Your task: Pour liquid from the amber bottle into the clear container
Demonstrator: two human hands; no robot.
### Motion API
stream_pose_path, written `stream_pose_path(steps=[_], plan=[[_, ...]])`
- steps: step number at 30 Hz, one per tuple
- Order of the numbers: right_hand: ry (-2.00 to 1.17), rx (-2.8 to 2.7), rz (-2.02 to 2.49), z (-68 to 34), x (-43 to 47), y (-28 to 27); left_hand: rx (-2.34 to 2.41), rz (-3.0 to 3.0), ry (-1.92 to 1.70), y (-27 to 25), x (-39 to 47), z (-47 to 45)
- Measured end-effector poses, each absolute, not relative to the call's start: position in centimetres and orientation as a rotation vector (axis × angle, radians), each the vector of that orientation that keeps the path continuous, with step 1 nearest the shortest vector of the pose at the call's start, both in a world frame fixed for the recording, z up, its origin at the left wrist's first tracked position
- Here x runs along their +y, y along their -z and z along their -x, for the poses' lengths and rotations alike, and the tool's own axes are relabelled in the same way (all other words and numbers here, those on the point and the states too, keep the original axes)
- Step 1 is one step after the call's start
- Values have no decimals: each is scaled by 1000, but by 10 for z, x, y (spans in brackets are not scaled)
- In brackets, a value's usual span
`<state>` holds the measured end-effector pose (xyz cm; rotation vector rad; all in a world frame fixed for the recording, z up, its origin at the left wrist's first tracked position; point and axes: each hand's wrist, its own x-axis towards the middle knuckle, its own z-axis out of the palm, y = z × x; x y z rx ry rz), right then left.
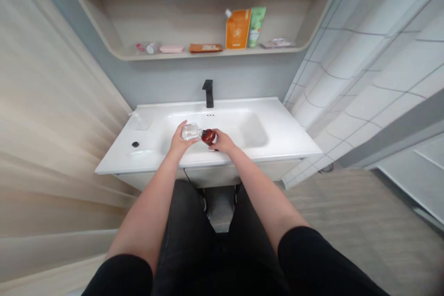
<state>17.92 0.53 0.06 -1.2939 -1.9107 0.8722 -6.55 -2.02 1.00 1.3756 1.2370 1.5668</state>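
Over the white sink basin [243,125] my two hands bring two bottles mouth to mouth. My left hand [178,142] is closed around a clear bottle [189,132], tilted so its neck points right. In my right hand [222,141] is a reddish-brown bottle [208,137], tipped with its mouth toward the clear one's neck. Whether the two mouths touch, I cannot tell. On the counter left of the basin lies a small black cap [135,144], with a clear, thin object [141,152] just in front of it.
A black faucet [208,92] rises behind the basin. A clear container [141,120] stands at the counter's back left. Above, a wall shelf [166,55] holds an orange pouch [237,29], a green tube [255,27] and other small items. A curtain [52,101] hangs at left.
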Motion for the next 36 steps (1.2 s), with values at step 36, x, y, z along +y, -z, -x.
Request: stream_pose_path(steps=[36], plan=[[-910, -1905, 1274, -180, 4, -1, 1241, -1449, -1540, -16, -25, 65]])
